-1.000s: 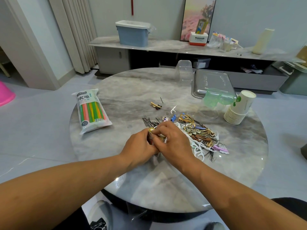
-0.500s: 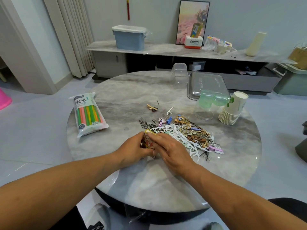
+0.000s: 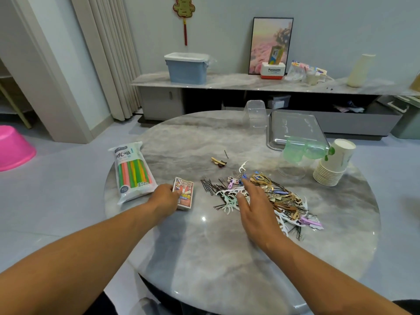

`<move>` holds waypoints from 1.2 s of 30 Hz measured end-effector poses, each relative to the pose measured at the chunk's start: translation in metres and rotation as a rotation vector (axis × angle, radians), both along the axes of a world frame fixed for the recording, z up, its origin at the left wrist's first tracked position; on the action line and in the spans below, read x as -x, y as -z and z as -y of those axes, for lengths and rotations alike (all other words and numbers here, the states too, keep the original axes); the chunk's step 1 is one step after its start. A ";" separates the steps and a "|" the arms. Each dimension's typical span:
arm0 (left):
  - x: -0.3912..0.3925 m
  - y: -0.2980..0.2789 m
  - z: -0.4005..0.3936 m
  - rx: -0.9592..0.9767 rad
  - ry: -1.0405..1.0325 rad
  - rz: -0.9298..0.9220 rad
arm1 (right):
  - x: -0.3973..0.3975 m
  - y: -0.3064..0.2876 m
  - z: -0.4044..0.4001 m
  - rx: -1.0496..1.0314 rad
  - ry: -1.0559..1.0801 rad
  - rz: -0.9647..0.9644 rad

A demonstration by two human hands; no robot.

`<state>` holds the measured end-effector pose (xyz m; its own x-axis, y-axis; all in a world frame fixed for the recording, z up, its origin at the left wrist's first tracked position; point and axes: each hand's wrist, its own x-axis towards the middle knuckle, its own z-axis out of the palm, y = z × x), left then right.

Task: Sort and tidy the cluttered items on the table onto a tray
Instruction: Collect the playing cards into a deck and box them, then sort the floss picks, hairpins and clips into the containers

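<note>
starting at the left, a sealed pack of coloured straws (image 3: 133,171) is found lying flat near the edge of the round marble table (image 3: 204,258). just to its right, a small card box (image 3: 184,193) is held at its near edge by the left hand (image 3: 164,197), fingers curled against its side; the box is resting on the tabletop. the right hand (image 3: 255,209) is observed spread flat, fingers extended, over a mixed pile of hairpins, floss picks and clips (image 3: 268,196), touching its near side. a metal tray (image 3: 295,129) is located at the far right, with a green plastic container (image 3: 303,150) against its front rim. a stack of paper cups (image 3: 334,164) is lying tilted beside that.
</note>
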<state>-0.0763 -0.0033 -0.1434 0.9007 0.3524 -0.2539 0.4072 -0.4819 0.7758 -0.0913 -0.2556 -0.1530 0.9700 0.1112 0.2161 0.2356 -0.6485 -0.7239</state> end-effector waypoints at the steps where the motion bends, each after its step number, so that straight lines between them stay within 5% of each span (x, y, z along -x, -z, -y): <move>1: -0.002 0.001 -0.001 0.007 -0.021 0.005 | 0.000 0.001 -0.002 0.012 -0.007 0.003; 9: -0.021 0.004 -0.006 -0.027 -0.109 0.063 | 0.004 -0.003 -0.014 0.034 -0.042 0.009; 16: -0.015 0.015 0.012 -0.762 0.403 0.249 | 0.003 -0.003 -0.006 0.136 -0.032 0.032; 19: -0.023 0.022 0.014 -0.900 0.534 0.190 | 0.004 -0.004 -0.003 0.188 -0.001 0.046; 25: -0.040 0.019 -0.004 -0.889 0.471 0.127 | 0.005 0.002 0.024 0.374 0.111 0.069; 29: -0.038 0.019 0.036 -0.528 0.486 0.337 | 0.003 0.008 0.045 0.380 0.308 0.030; 36: -0.049 0.043 0.087 -0.404 0.446 0.121 | 0.000 0.024 0.076 0.241 0.606 -0.117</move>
